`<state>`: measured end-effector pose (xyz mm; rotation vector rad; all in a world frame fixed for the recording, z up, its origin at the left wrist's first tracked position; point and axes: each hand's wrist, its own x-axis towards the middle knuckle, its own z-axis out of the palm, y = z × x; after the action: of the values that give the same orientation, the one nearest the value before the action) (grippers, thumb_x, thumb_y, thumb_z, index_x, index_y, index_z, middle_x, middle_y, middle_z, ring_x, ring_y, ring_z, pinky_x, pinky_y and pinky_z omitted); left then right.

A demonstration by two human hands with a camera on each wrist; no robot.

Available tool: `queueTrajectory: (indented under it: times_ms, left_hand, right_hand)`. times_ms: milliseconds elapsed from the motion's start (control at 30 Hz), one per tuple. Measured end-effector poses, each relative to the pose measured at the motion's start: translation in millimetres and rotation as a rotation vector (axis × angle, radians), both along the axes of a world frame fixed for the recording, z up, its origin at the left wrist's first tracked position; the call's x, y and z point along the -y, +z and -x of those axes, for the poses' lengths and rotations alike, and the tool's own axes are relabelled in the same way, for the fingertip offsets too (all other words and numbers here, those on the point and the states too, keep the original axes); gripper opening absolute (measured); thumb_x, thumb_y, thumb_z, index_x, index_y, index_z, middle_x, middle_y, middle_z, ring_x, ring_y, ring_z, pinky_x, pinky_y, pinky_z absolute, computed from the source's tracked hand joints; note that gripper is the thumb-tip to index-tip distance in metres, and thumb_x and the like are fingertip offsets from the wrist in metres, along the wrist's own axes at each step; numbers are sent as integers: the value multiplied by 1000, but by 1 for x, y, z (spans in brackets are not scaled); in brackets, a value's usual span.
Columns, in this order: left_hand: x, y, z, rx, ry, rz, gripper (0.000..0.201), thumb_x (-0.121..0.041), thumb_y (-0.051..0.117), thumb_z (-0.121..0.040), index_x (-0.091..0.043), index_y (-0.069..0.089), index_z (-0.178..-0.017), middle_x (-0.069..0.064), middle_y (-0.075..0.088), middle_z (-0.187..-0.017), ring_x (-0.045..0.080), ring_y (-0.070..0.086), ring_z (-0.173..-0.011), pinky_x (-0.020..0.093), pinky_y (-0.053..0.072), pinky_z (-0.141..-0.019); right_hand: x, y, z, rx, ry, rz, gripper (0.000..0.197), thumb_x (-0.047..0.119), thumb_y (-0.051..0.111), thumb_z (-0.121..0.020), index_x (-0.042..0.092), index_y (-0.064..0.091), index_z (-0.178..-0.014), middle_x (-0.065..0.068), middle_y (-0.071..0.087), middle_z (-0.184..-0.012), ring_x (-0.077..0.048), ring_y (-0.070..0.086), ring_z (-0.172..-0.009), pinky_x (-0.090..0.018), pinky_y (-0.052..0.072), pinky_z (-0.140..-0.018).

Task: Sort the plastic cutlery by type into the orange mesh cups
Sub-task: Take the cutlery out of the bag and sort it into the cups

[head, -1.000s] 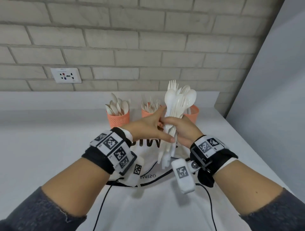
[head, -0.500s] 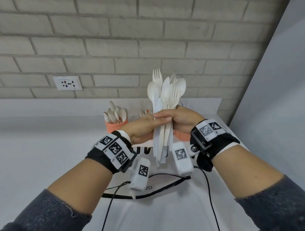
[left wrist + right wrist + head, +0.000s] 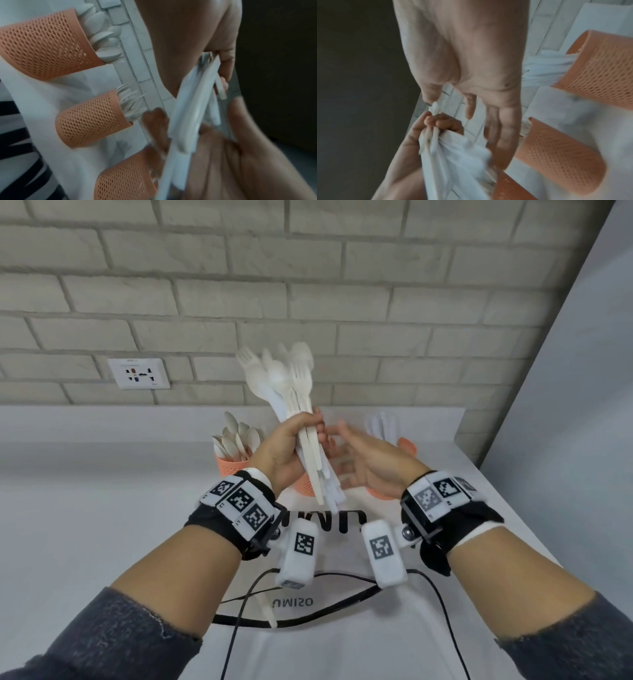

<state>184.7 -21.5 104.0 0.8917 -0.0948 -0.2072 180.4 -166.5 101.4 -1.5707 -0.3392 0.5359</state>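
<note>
The left hand [image 3: 284, 453] alone grips the mixed cutlery bundle [image 3: 294, 412] above the orange mesh cups [image 3: 233, 467] (twelve o'clock); the right hand [image 3: 363, 463] hangs spread, empty. Loose handles could slide out.

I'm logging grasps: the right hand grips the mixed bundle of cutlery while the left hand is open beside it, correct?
Sides swapped. The head view shows the left hand gripping the bundle of cutlery, while the right hand is open beside it.

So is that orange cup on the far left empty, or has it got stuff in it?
It has stuff in it. White spoon bowls stick up above the rim of the left orange mesh cup, which stands upright.
</note>
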Motion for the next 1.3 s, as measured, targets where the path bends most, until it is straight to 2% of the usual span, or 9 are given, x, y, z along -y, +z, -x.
queueTrajectory:
  times_ms: [100, 167, 267, 500, 600, 733, 900, 1133, 1300]
  left_hand:
    - [-4, 3, -5, 19, 67, 34, 18, -2, 46, -89, -13, 51, -76, -2, 53, -51, 8, 53, -49, 21, 50, -53]
    - [-5, 3, -5, 30, 60, 57, 20, 0, 45, -89, -12, 52, -75, -1, 55, -52, 10, 56, -49, 21, 51, -53]
    - [-9, 1, -7, 30, 61, 67, 19, -1, 45, -89, -8, 55, -73, 1, 58, -53, 12, 57, -51, 21, 53, -56]
    - [-10, -11, -13, -42, 113, 100, 20, -6, 46, -89, -6, 54, -70, 2, 55, -52, 13, 53, -56, 25, 49, -74]
    - [-14, -15, -18, -65, 156, 194, 22, -3, 46, -89, -8, 51, -68, 1, 53, -53, 12, 52, -55, 30, 45, -80]
    - [-12, -22, -21, -49, 115, 148, 18, -4, 46, -88, -9, 49, -72, 2, 51, -56, 15, 50, -62, 28, 48, -75]
    - [-9, -23, -25, -62, 103, 124, 18, -6, 48, -88, -8, 51, -71, 2, 53, -55, 16, 49, -66, 26, 49, -74]
    - [-19, -25, -24, -59, 121, 137, 25, -9, 43, -92, -10, 51, -68, -1, 53, -51, 14, 53, -58, 24, 50, -66]
    - [-8, -27, -28, -45, 90, 112, 22, -11, 45, -92, -9, 52, -71, -1, 56, -53, 14, 51, -65, 25, 50, -71]
  right_hand:
    - [-1, -16, 6, -18, 112, 56, 40, 39, 32, -99, 13, 45, -126, -15, 61, -92, -25, 62, -74, -29, 55, -61]
    - [-5, -21, 9, 7, 106, 58, 32, 32, 28, -101, 12, 53, -106, -11, 57, -77, -14, 51, -57, -22, 45, -52]
    - [-5, -26, 10, 61, 91, 79, 34, 26, 26, -103, 14, 54, -89, -4, 51, -70, -7, 39, -50, -21, 34, -53]
    - [17, -37, 1, -11, 172, 30, 28, 15, 28, -102, 6, 52, -113, -7, 56, -71, -7, 50, -50, -18, 42, -51]
    - [27, -40, -4, -63, 194, 3, 27, 11, 29, -100, 7, 55, -107, -6, 56, -66, -9, 48, -48, -20, 41, -50]
    - [21, -44, -9, -56, 117, 69, 30, 9, 27, -97, 8, 55, -106, -8, 55, -70, -11, 49, -50, -23, 40, -52]
    - [15, -47, -12, -32, 134, 77, 23, 31, 34, -100, 25, 54, -111, 2, 49, -68, -5, 39, -47, -15, 32, -43]
    - [34, -46, -11, -66, 252, 143, 25, 14, 37, -99, 21, 52, -119, -3, 58, -74, -9, 54, -55, -21, 48, -53]
    - [25, -43, -10, -30, 215, 153, 18, 24, 41, -99, 27, 51, -112, 5, 43, -62, -4, 33, -44, -15, 29, -40]
